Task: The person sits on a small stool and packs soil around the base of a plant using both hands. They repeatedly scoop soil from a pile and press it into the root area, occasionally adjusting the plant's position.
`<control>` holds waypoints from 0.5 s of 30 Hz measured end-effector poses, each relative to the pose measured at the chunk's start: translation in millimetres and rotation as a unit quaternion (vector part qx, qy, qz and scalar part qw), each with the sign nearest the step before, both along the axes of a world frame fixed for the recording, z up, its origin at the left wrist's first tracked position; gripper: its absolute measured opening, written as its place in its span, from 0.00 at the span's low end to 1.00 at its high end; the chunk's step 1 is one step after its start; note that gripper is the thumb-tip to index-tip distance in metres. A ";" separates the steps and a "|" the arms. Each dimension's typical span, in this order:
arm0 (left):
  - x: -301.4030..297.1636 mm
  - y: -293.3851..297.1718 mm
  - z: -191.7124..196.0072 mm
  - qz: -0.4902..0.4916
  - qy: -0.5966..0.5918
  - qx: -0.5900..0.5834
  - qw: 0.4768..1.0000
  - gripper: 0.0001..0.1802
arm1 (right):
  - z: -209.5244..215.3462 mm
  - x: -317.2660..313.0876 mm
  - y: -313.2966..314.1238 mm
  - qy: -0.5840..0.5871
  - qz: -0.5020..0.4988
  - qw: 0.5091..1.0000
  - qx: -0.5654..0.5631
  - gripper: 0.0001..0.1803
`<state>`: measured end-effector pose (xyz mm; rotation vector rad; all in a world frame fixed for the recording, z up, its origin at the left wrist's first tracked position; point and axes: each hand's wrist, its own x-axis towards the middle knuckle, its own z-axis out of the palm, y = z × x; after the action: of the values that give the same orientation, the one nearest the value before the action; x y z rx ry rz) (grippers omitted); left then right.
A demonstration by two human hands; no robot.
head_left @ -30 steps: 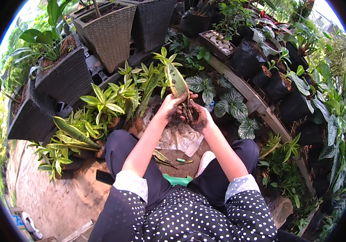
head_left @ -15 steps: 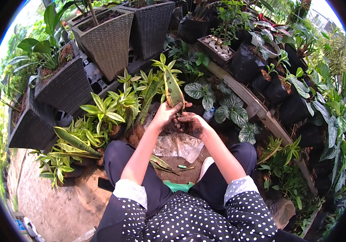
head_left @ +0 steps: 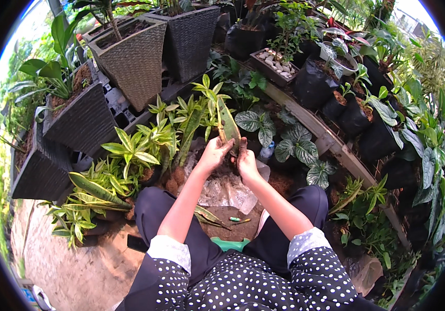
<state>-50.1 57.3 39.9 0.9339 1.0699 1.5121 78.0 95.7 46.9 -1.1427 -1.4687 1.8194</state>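
Green leaf cutting (head_left: 228, 128) gripped by both hands' closed fingers (head_left: 217, 150), potted plants (head_left: 139, 147) crowding close

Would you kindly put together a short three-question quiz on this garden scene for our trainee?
1. True or false: both hands are on the long green leaf cutting.
2. What lies right below the hands? A) a clear plastic bag B) a metal bucket C) a book
3. Fill in: the tall woven planters stand to the person's ____ front.

Key
1. True: the left hand and the right hand both grip its lower end.
2. A.
3. Left.
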 end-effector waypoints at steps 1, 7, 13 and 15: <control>-0.8 0.2 -3.0 0.021 -0.010 0.007 1.000 0.16 | -1.3 1.1 1.8 -0.001 0.017 1.000 -0.016 0.40; -14.9 -8.5 25.6 -0.012 -0.133 -0.027 0.991 0.17 | 31.1 10.4 5.7 0.256 0.119 0.901 -0.330 0.23; -5.2 -12.8 39.5 -0.056 -0.142 -0.019 0.988 0.17 | 19.9 15.4 10.5 0.317 0.207 0.843 -0.381 0.21; -8.2 -16.0 44.5 -0.077 -0.094 -0.035 0.992 0.17 | 28.6 14.1 5.8 0.294 0.220 0.863 -0.346 0.26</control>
<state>-58.3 41.3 84.3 0.7893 0.8891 1.3966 92.1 101.4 75.6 -0.4134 -0.7443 2.8256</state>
